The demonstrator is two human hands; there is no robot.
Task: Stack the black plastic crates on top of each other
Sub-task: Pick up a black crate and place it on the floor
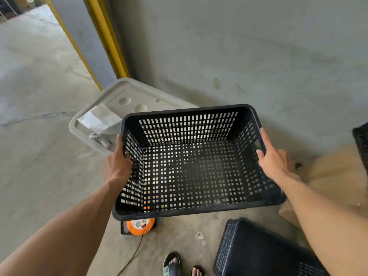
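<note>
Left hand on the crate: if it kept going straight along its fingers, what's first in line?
Probably the white cooler lid just beyond the left hand, which grips the black crate. Depth is unclear; the lid may lie lower.

Both hands, left (117,166) and right (273,162), grip an upright black crate (191,172) by its sides.

The held crate (191,166) is matt black plastic, perforated all over with a slightly dusty look, and the overturned crate (258,253) looks the same. Floor (39,146) and wall (239,46) are rough, stained bare concrete, the cooler lid (127,92) is dull off-white plastic, and the cable reel (139,227) is glossy orange plastic.
</note>
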